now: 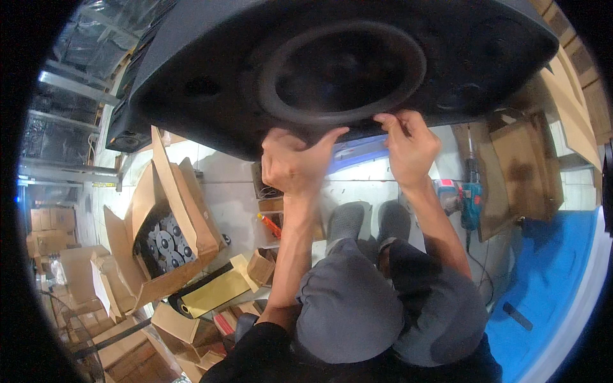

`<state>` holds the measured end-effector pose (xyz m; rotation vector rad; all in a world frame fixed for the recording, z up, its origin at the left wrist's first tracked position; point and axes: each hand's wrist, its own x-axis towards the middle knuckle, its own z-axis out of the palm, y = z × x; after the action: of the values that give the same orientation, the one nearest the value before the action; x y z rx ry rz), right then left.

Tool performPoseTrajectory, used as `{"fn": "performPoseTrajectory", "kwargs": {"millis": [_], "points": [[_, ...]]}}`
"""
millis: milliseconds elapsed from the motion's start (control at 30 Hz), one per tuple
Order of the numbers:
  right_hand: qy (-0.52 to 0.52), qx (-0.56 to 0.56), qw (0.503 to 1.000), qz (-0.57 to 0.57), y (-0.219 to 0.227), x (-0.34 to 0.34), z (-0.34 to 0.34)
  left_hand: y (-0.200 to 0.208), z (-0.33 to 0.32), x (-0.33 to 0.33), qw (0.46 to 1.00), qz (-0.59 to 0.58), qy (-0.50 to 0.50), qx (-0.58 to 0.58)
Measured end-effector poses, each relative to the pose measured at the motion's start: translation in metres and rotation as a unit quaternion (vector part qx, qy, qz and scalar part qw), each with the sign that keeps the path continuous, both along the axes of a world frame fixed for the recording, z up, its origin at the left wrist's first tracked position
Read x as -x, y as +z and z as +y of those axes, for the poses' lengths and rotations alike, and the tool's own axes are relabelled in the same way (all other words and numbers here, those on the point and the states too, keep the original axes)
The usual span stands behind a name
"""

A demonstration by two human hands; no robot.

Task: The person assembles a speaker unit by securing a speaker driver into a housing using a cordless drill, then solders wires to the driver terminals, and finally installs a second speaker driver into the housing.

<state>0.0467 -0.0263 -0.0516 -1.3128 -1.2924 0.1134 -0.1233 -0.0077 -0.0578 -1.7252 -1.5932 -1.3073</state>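
Currently: left hand [290, 163] and right hand [408, 147] pinch round speaker ring [341, 70] at its near edge | ring sits in black cabinet [191, 76] | seating apparently unfinished | drill [471, 191] idle on floor.

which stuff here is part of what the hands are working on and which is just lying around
In hand:
- black speaker cabinet
- round speaker cone in its front
- left hand, fingers at the cone's lower rim
- right hand, fingers at the same rim

Lying about:
- open cardboard box of round black parts
- power drill
- orange-handled tool
- blue mat
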Motion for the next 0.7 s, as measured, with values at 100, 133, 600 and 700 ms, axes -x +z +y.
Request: {"fn": "performPoseTrajectory", "kwargs": {"millis": [100, 133, 600, 700], "points": [[-0.039, 0.014, 0.996, -0.078, 0.003, -0.010, 0.000, 0.001, 0.001, -0.001, 1.000, 0.000, 0.005, 0.004], [-0.055, 0.041, 0.993, -0.100, 0.004, -0.013, 0.000, 0.000, 0.001, -0.001, 1.000, 0.002, 0.012, 0.007], [0.012, 0.122, 0.992, 0.040, 0.016, -0.038, -0.024, 0.003, -0.002, -0.002, 0.998, -0.028, 0.021, 0.046], [-0.063, 0.137, 0.983, 0.106, -0.007, -0.077, -0.075, 0.001, -0.002, -0.003, 0.997, -0.055, 0.019, 0.056]]}}
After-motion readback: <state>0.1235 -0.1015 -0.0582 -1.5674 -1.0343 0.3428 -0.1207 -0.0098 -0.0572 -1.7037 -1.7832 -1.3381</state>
